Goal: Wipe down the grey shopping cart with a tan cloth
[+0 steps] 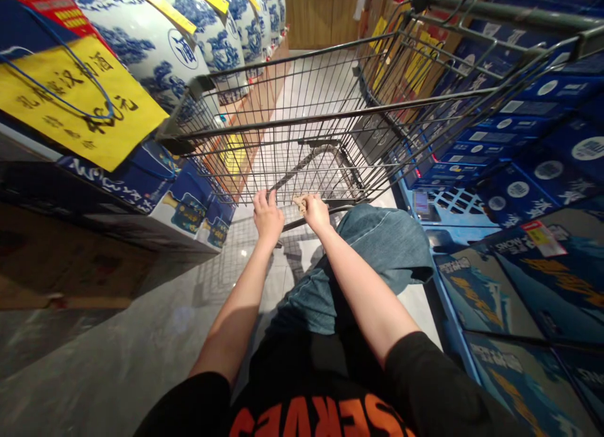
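A grey wire shopping cart [173,137] stands right in front of me, tilted across the view. My left hand [268,217] is at the lower wires of its near side, fingers apart and holding nothing. Close beside it, my right hand [315,212] is closed around a small tan, crumpled-looking thing [301,203], perhaps a cloth; its exact kind is too small to tell. Both hands are low on the cart, near its bottom edge. My knee in blue jeans [382,242] is bent next to my right forearm.
Large blue-and-white porcelain jars [141,41] line the left, with a yellow handwritten price sign [80,104] in front. Stacked blue cartons [519,185] and a blue plastic pallet [453,207] flank the right. A tiled floor aisle [302,91] runs beyond the cart.
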{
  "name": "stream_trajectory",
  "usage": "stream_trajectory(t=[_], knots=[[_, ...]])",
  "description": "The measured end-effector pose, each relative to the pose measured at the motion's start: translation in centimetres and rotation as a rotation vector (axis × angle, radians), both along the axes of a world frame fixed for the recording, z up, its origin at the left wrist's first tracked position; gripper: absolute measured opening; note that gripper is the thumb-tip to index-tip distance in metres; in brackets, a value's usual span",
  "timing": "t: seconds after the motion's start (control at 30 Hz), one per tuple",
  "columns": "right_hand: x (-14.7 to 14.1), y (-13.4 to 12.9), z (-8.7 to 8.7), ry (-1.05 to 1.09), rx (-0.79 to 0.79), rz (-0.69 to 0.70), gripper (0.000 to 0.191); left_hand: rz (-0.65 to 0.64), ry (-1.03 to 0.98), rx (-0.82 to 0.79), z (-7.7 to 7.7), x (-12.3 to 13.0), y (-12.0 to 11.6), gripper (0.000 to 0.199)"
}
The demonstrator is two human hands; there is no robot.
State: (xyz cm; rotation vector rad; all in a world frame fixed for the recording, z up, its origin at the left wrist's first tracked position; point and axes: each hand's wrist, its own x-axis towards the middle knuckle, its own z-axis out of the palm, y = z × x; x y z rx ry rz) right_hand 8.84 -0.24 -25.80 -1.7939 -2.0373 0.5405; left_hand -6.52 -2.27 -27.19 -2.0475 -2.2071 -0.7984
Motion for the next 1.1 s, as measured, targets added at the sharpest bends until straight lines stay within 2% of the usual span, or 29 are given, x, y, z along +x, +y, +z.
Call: stream_trajectory(t=[0.13,0.33,0.4,0.5,0.57,0.67,0.87,1.03,1.1], knots=[[0.0,0.1,0.2,0.063,0.021,-0.039,0.039,0.014,0.015,-0.017,0.3,0.1,-0.1,0.062],[1.2,0.7,1.5,0.259,0.276,-0.151,0.043,-0.006,0.009,-0.009,-0.2,-0.1,-0.1,0.065],[1.6,0.6,1.3,0.231,0.234,-0.166,0.042,-0.002,0.002,-0.007,-0.3,0.0,0.0,0.065],[1.5,0.3,0.3,0.135,0.011,-0.154,0.039,0.008,0.000,-0.003,-0.3,0.1,0.0,0.065],[1.2,0.2,-0.3,0.108,-0.083,-0.163,0.034,0.013,0.005,0.001,-0.2,0.1,-0.1,0.064],[0.9,0.5,-0.4,0.116,-0.079,-0.193,0.030,0.011,0.006,-0.004,0.0,0.0,-0.2,0.064],[1.4,1.0,-0.4,0.303,0.106,-0.307,0.036,0.007,-0.006,-0.009,-0.1,0.1,-0.1,0.066],[1.5,0.9,-1.4,0.355,-0.042,-0.335,0.031,0.022,-0.019,0.012,0.0,0.3,-0.1,0.063],[1.6,1.2,-1.6,0.370,-0.037,-0.353,0.033,0.018,-0.013,0.014,0.0,0.2,-0.2,0.063]])
